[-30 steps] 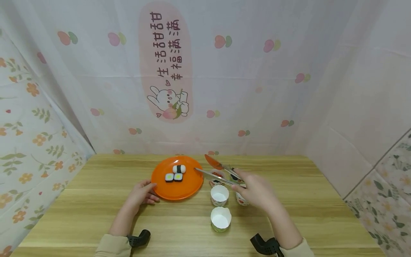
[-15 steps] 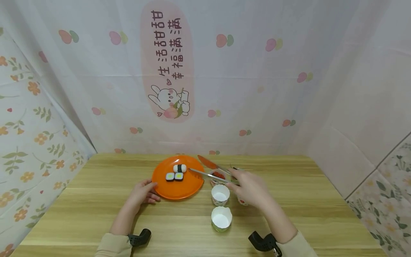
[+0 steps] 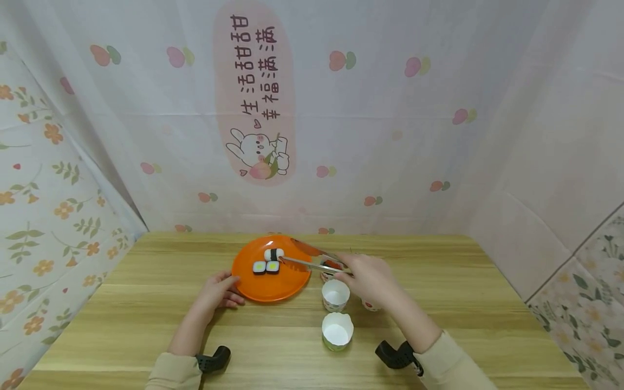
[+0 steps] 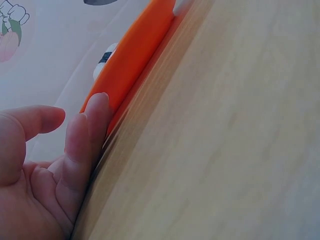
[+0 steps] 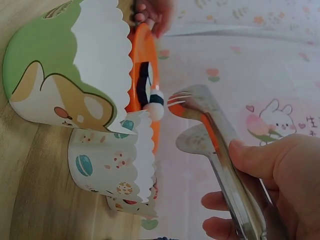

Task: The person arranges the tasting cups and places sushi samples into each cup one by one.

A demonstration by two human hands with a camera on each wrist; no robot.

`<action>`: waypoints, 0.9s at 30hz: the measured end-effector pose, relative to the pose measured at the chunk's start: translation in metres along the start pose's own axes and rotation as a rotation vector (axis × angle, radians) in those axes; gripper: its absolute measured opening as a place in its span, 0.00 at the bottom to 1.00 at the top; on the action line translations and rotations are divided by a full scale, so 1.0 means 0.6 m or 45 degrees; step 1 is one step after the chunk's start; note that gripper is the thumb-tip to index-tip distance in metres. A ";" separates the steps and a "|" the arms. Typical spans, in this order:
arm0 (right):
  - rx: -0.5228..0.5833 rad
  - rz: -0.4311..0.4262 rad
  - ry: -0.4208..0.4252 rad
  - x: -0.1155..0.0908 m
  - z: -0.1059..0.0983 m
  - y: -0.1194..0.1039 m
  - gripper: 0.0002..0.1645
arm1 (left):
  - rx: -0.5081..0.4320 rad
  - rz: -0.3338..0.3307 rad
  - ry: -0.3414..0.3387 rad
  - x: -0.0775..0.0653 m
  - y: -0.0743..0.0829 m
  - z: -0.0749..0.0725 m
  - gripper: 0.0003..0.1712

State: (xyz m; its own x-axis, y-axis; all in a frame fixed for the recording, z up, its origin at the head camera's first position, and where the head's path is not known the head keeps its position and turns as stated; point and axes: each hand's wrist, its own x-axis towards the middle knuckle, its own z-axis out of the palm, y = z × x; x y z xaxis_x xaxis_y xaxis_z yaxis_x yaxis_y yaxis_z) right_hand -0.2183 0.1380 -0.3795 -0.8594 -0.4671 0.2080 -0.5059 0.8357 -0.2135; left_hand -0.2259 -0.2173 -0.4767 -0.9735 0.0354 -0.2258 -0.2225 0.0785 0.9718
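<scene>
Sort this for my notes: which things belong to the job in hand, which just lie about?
In the job, it seems: tongs in the right hand; orange plate touched by left hand; three sushi pieces.

Perhaps idle: paper cups standing nearby.

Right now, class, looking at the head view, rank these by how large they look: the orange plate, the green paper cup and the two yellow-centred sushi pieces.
1. Orange plate
2. Green paper cup
3. Left sushi piece and right sushi piece: they look alike, so unranked against each other.
</scene>
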 end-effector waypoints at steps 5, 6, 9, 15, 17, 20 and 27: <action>-0.007 -0.020 -0.022 0.013 -0.004 -0.005 0.23 | 0.000 0.008 0.000 0.000 0.002 0.000 0.25; -0.005 -0.017 -0.033 0.016 -0.004 -0.006 0.23 | 0.001 0.010 0.000 0.000 0.002 0.000 0.25; -0.017 -0.012 -0.062 0.026 -0.006 -0.011 0.23 | 0.004 0.012 0.000 0.000 0.002 0.000 0.24; -0.048 -0.023 -0.079 0.041 -0.010 -0.022 0.22 | -0.005 0.017 -0.011 -0.001 0.002 -0.001 0.25; -0.057 -0.031 -0.086 0.045 -0.011 -0.026 0.22 | -0.010 0.020 -0.014 0.000 0.001 0.000 0.25; -0.075 -0.045 -0.109 0.050 -0.012 -0.031 0.22 | -0.015 0.023 -0.019 0.000 0.000 0.000 0.25; -0.117 -0.072 -0.101 0.063 -0.004 -0.038 0.23 | -0.021 0.020 -0.017 0.000 0.000 0.000 0.26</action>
State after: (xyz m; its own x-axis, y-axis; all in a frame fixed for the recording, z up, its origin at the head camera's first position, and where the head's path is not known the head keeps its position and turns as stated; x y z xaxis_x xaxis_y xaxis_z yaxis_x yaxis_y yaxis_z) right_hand -0.2388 0.1020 -0.3647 -0.8345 -0.5329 0.1400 -0.5482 0.8285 -0.1144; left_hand -0.2258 -0.2172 -0.4766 -0.9761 0.0497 -0.2114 -0.2083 0.0612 0.9761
